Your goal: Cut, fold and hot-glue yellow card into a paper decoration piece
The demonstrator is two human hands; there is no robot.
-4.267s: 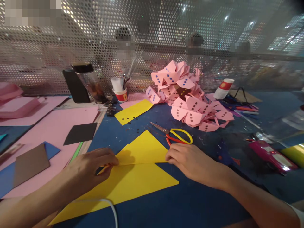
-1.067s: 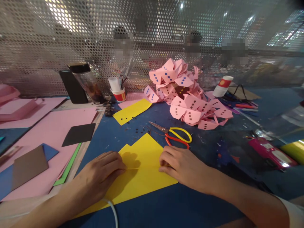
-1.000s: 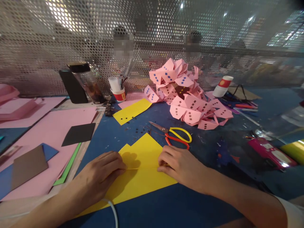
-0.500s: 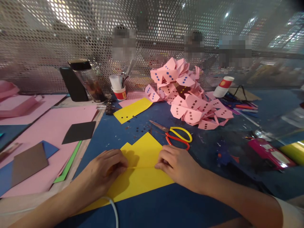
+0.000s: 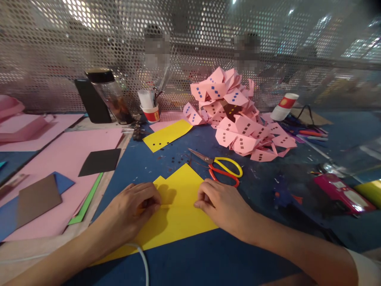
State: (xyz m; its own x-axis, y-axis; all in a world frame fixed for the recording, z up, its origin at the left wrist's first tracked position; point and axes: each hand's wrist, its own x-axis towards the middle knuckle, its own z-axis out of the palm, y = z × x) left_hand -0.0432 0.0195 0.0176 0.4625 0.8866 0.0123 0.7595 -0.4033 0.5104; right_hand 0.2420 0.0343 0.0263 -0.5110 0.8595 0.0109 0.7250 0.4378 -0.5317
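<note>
A large sheet of yellow paper [image 5: 181, 220] with a crease across it lies on the blue tabletop in front of me. My left hand [image 5: 135, 206] pinches it at the left end of the crease, fingers curled. At the other end, my right hand [image 5: 222, 208] is closed on the paper too, thumb against fingertips. Just beyond the right hand rest scissors [image 5: 220, 165] with one yellow and one red handle, blades pointing left. Farther back is a smaller yellow strip [image 5: 169, 135] with a few dark squares along its edge.
Folded pink paper pieces [image 5: 235, 115] are heaped at the back. Left are pink sheets [image 5: 77, 147], a black card [image 5: 99, 162] and a bottle [image 5: 111, 97]. Paper cups [image 5: 151, 114] stand behind; a magenta object [image 5: 343, 192] lies right. A white cable [image 5: 144, 260] crosses the near edge.
The view has shifted slightly. Both hands keep nearly the same place on the yellow paper, and the crease between them looks fainter.
</note>
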